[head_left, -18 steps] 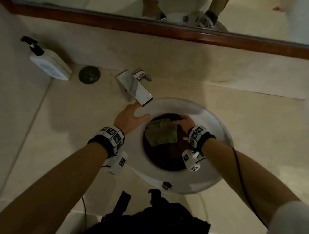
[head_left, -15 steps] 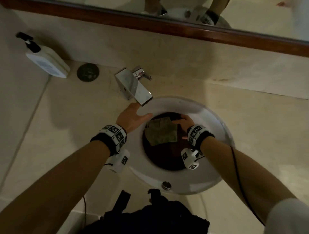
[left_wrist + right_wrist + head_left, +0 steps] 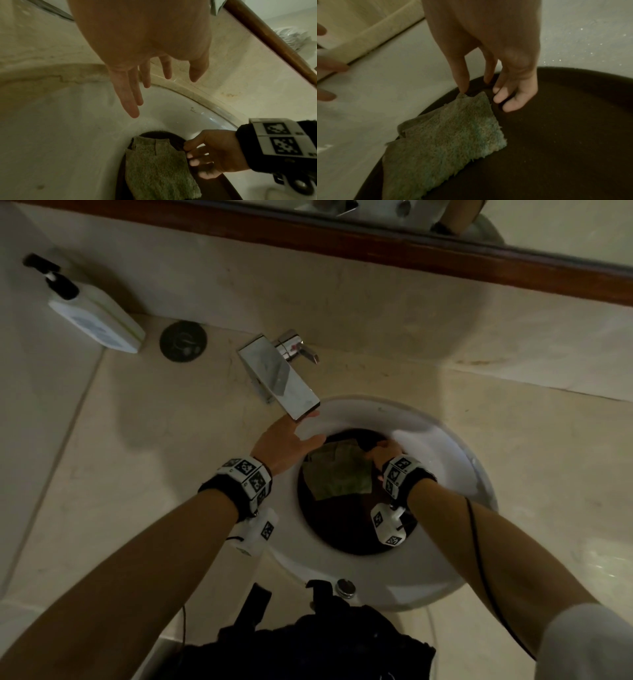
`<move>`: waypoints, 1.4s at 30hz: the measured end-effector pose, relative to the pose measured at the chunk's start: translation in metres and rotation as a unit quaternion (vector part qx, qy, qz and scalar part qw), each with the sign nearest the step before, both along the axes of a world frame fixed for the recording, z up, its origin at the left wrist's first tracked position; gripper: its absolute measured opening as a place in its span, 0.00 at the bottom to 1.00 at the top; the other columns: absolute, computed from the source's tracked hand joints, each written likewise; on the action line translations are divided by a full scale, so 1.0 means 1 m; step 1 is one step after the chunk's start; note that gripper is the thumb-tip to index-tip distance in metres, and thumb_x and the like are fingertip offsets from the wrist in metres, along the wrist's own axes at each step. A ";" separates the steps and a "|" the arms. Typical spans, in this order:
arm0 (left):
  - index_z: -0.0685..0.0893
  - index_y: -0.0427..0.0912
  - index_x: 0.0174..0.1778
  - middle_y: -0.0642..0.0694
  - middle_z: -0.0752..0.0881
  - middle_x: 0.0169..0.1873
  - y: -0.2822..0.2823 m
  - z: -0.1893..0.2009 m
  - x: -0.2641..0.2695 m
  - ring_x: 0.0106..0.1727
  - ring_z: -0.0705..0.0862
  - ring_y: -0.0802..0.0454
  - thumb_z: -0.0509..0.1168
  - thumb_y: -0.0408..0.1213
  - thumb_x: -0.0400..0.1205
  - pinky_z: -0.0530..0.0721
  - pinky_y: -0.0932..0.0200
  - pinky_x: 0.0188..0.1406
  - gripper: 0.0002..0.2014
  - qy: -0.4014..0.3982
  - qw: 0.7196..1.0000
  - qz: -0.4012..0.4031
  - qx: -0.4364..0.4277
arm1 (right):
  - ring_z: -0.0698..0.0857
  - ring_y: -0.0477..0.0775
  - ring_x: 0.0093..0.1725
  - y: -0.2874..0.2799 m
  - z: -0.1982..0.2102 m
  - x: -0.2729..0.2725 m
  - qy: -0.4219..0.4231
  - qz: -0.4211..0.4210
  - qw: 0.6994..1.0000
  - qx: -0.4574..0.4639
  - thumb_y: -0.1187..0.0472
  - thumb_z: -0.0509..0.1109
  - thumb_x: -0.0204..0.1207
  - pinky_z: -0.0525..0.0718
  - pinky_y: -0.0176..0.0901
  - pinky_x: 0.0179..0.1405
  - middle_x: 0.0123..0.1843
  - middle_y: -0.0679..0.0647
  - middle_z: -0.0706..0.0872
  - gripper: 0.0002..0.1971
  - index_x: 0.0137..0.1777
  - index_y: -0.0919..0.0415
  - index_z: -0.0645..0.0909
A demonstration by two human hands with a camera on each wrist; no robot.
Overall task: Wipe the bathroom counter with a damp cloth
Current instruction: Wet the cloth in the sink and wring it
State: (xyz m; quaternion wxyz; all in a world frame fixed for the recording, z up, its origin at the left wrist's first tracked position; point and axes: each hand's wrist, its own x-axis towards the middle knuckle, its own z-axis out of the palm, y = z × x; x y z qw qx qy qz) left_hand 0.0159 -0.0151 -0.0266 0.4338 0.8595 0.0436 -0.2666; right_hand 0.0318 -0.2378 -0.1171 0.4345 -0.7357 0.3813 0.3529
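Note:
A greenish terry cloth [image 3: 337, 474] lies folded on the dark bottom of the round white sink [image 3: 445, 474]. My right hand [image 3: 382, 453] reaches into the basin. Its thumb and forefinger pinch the cloth's [image 3: 445, 135] far corner, which is raised a little, and the other fingers curl beside it. My left hand [image 3: 287, 440] stays flat with straight fingers [image 3: 130, 94] over the sink's rim, just under the faucet spout, holding nothing. In the left wrist view the cloth [image 3: 154, 169] and right hand [image 3: 211, 152] are low in the frame.
A chrome faucet [image 3: 281, 378] juts over the sink's back edge. On the beige counter [image 3: 154, 457], back left, stand a white pump bottle [image 3: 92, 313] and a dark round disc [image 3: 183, 340]. A wood-framed mirror [image 3: 376, 248] runs behind. Dark gear [image 3: 308, 645] hangs at my chest.
My right hand has shifted slightly toward the cloth's far corner. The left hand stays on the rim. The cloth lies where it was.

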 end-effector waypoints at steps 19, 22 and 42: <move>0.74 0.64 0.71 0.53 0.76 0.70 0.014 0.019 -0.020 0.57 0.83 0.52 0.68 0.55 0.78 0.83 0.55 0.46 0.24 -0.043 0.999 0.001 0.000 | 0.81 0.59 0.46 0.021 0.032 -0.028 -0.077 0.136 0.987 -0.034 0.56 0.69 0.75 0.82 0.51 0.51 0.49 0.58 0.83 0.10 0.52 0.60 0.84; 0.75 0.62 0.71 0.51 0.76 0.70 0.015 0.025 -0.024 0.59 0.81 0.50 0.68 0.53 0.79 0.83 0.54 0.48 0.24 -0.050 0.999 -0.017 0.010 | 0.82 0.59 0.49 0.024 0.043 -0.039 -0.125 0.122 0.985 -0.003 0.56 0.69 0.74 0.82 0.51 0.52 0.46 0.55 0.83 0.03 0.43 0.53 0.83; 0.71 0.60 0.74 0.45 0.78 0.68 0.023 0.066 -0.054 0.63 0.80 0.48 0.72 0.50 0.75 0.80 0.50 0.64 0.31 -0.016 0.984 -0.161 -0.080 | 0.83 0.69 0.57 0.062 0.164 -0.098 -0.272 0.028 0.954 0.120 0.58 0.66 0.78 0.80 0.64 0.64 0.57 0.67 0.85 0.11 0.57 0.61 0.79</move>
